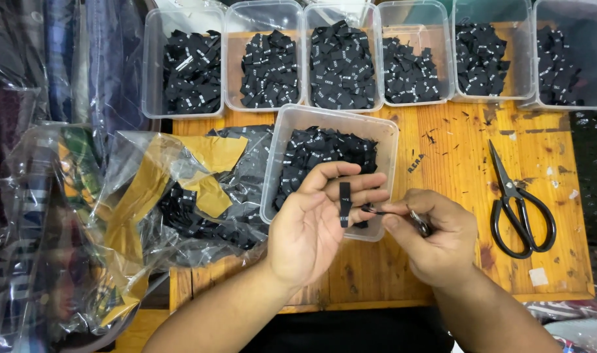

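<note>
My left hand (318, 222) is held palm up over the near edge of a clear plastic tub (282, 140) full of small black fabric labels. A narrow black label strip (345, 204) lies across its fingers. My right hand (432, 232) sits just to the right, pinching a small metal snipper (417, 222) whose tip touches the strip's lower end. Both hands hover above the wooden table (455, 150).
Several clear tubs of black labels (341, 65) line the far edge. Black scissors (519, 206) lie at the right. Crumpled plastic bags with yellow tape and more labels (181, 196) fill the left. Thread scraps dot the wood.
</note>
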